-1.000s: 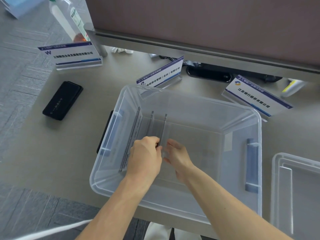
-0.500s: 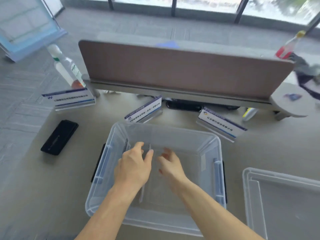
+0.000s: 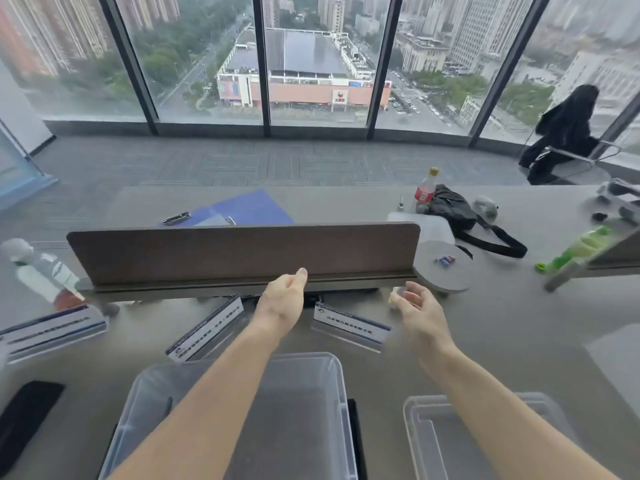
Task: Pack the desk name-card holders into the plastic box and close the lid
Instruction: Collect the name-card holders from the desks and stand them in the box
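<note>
The clear plastic box (image 3: 322, 365) stands open at the desk's near edge, partly under my left forearm. Its clear lid (image 3: 436, 438) lies flat to the right. Three acrylic name-card holders stand on the desk behind the box: one at far left (image 3: 52, 329), one in the middle (image 3: 207, 327), one to the right (image 3: 349, 327). My left hand (image 3: 282, 303) hovers between the middle and right holders, fingers loosely curled, holding nothing. My right hand (image 3: 419, 313) is spread open just right of the right holder, empty.
A brown divider panel (image 3: 242, 252) runs across the desk behind the holders. A clear bottle (image 3: 41, 271) stands at left and a black case (image 3: 24, 417) lies near the left edge. A round grey stand (image 3: 440, 268), a black bag (image 3: 453, 206) and a green bottle (image 3: 575, 251) sit to the right.
Both hands have come up out of the box and reached forward over the desk towards the standing holders. The view has tilted up to show the windows.
</note>
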A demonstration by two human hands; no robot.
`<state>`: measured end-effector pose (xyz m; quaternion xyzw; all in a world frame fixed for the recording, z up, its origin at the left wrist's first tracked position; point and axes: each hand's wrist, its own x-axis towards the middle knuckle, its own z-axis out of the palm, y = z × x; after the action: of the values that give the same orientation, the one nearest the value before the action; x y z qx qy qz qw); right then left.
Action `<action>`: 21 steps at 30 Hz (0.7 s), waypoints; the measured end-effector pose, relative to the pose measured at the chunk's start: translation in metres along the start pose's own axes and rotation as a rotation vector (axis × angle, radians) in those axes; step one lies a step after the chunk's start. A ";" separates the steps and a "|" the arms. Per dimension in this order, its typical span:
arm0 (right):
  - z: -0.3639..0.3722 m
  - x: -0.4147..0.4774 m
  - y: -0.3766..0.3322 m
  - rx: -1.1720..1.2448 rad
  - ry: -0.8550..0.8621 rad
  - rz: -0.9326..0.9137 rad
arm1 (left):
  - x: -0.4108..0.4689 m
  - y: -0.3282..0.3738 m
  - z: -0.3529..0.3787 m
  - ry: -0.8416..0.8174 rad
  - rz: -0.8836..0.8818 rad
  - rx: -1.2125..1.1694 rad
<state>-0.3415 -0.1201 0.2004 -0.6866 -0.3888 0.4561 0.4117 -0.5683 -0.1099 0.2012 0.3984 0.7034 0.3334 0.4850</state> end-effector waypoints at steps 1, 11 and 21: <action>-0.009 0.009 0.008 -0.013 0.018 0.026 | 0.013 -0.006 0.007 -0.012 -0.050 -0.032; -0.005 0.090 0.101 -0.099 -0.046 0.220 | 0.102 -0.057 0.056 0.014 -0.387 -0.181; 0.032 0.163 0.195 -0.202 -0.035 0.194 | 0.186 -0.107 0.100 -0.103 -0.347 -0.092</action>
<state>-0.2950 -0.0351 -0.0368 -0.7508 -0.3717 0.4643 0.2873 -0.5386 0.0137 0.0011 0.2650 0.7198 0.2556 0.5886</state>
